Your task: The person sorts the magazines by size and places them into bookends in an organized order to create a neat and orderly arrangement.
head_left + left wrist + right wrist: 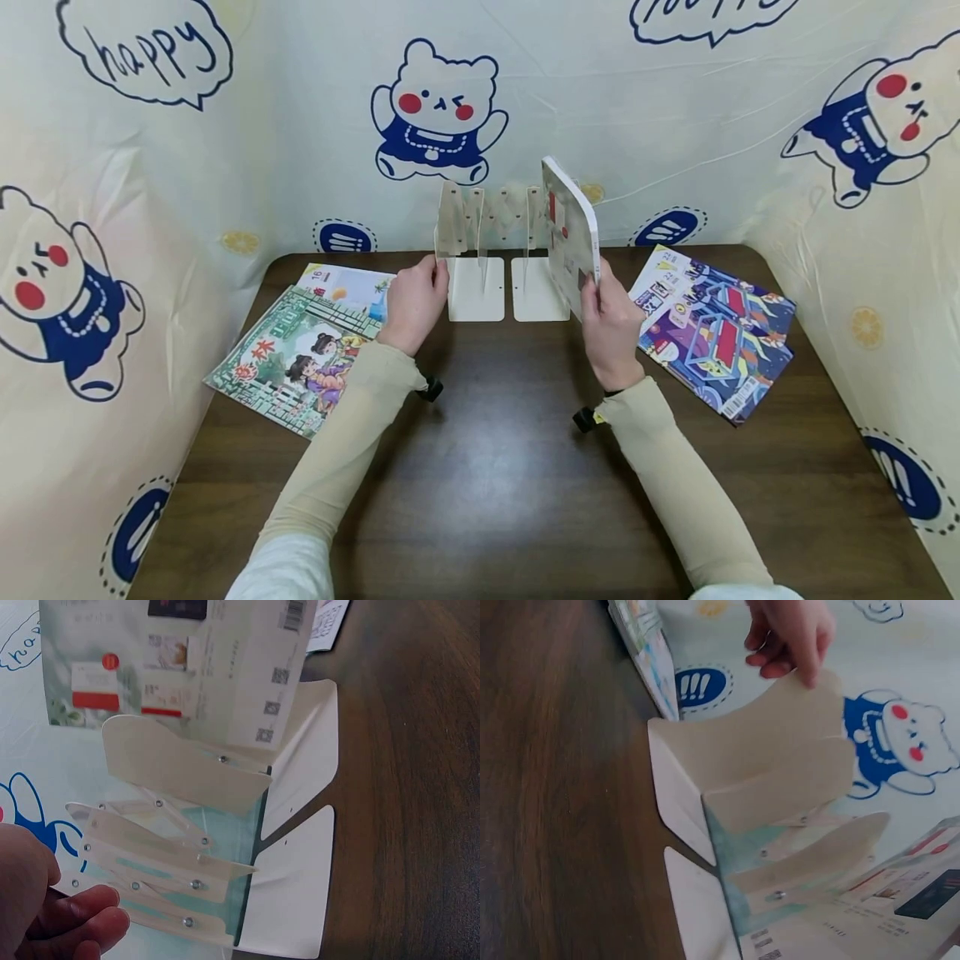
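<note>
A cream folding bookend rack [476,292] stands at the back of the table, with upright dividers and two white base plates. My left hand [416,304] pinches the edge of its left end panel [772,742] between thumb and fingers. In my right hand [611,329] I hold a pale book [572,237] upright at the rack's right side, gripping its near edge. The book's cover [172,667] shows small product pictures and square codes in the left wrist view. The right hand's fingers on the far face of the book are hidden.
On the left lies a green illustrated magazine [300,358], overlapping a lighter one [352,283]. Two purple-blue magazines [720,333] lie overlapped on the right. A printed cloth [322,125] hangs behind and beside the dark wooden table [495,483].
</note>
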Tool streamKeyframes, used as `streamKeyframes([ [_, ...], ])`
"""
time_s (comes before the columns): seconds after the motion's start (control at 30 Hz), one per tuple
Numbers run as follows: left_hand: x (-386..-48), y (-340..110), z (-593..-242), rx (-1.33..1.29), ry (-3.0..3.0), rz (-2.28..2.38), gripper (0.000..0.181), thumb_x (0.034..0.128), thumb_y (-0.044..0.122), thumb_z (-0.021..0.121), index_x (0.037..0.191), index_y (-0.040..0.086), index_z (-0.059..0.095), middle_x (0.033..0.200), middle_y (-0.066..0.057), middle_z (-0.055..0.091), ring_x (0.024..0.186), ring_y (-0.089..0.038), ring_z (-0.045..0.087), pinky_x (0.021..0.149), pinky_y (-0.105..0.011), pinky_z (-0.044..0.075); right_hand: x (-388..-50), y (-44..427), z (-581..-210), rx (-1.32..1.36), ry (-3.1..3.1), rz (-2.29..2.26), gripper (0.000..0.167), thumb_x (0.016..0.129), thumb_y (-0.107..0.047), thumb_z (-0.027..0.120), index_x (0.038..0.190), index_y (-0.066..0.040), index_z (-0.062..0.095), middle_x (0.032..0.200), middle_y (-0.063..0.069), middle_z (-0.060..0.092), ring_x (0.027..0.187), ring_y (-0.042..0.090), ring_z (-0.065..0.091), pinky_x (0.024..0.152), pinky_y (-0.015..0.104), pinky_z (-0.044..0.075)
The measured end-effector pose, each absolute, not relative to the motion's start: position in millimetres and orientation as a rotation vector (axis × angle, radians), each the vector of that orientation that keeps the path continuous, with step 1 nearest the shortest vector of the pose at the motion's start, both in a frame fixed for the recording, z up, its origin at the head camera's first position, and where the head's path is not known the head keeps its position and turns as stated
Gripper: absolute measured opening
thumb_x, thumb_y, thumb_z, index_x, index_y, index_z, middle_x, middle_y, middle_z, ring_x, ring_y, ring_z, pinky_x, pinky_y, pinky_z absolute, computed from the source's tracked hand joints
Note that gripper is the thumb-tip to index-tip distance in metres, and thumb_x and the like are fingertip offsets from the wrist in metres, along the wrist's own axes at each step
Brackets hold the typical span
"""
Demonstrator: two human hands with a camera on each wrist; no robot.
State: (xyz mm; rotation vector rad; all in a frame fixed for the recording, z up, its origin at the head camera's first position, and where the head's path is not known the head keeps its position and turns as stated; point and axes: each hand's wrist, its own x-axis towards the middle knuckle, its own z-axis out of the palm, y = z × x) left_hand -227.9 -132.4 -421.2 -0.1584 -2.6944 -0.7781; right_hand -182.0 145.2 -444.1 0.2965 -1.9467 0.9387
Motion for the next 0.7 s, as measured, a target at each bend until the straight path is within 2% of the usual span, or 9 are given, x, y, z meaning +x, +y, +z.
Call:
streamKeyframes([
  [0.2, -226, -133, -421, -0.162, -2.690, -0.787, 0.034, 0.1099, 0.025, 0.051, 0.088, 0.003, 0.064, 0.064, -0.012, 0.059, 0.060, -0.031, 0.059, 0.054, -0.040, 0.043, -199, 129, -454, 0.256, -1.909, 0.926, 0.029, 0.103, -0.003, 0.060, 0.131, 0.002, 0.067, 0.113, 0.022, 0.075, 0.103, 0.035, 0.075, 0.084, 0.050, 0.060],
  [0.47, -226, -135, -423, -0.151, -2.694, -0.792, 0.036, 0.1103, 0.027, 0.051, 0.088, 0.003, 0.065, 0.062, -0.010, 0.057, 0.058, -0.029, 0.057, 0.052, -0.037, 0.040, -211, 114, -466, 0.160, -1.881, 0.976, 0.035, 0.104, -0.003, 0.060, 0.139, 0.003, 0.062, 0.120, 0.023, 0.073, 0.111, 0.035, 0.072, 0.090, 0.049, 0.058],
  [0.7, -228, -136, -423, -0.182, -2.677, -0.779, 0.035, 0.1097, 0.026, 0.052, 0.086, 0.003, 0.064, 0.062, -0.011, 0.058, 0.059, -0.031, 0.057, 0.053, -0.039, 0.040, -219, 109, -476, 0.151, -1.847, 0.999, 0.037, 0.102, -0.001, 0.062, 0.139, 0.004, 0.062, 0.128, 0.023, 0.070, 0.117, 0.036, 0.069, 0.095, 0.047, 0.056],
])
